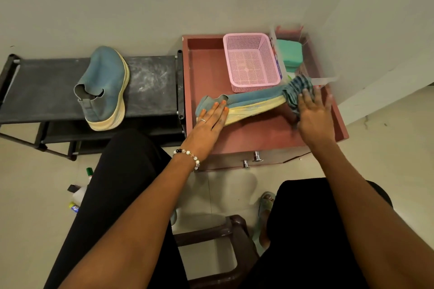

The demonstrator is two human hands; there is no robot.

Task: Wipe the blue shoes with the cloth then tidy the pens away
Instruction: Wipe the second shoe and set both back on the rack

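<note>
One blue shoe (249, 101) with a cream sole lies on its side on the pink-red cabinet top (253, 134). My left hand (209, 122) rests flat on its heel end, fingers straight. My right hand (313, 112) presses a blue checked cloth (297, 90) against the shoe's toe. The other blue shoe (105, 87) sits on the black shoe rack (152, 84) to the left. Any pens are hidden from me.
A pink mesh basket (252, 61) and a teal box (290, 54) stand at the back of the cabinet top beside a clear container (324, 80). Bottles (79, 192) lie on the floor at the left. A brown stool (220, 237) stands between my legs.
</note>
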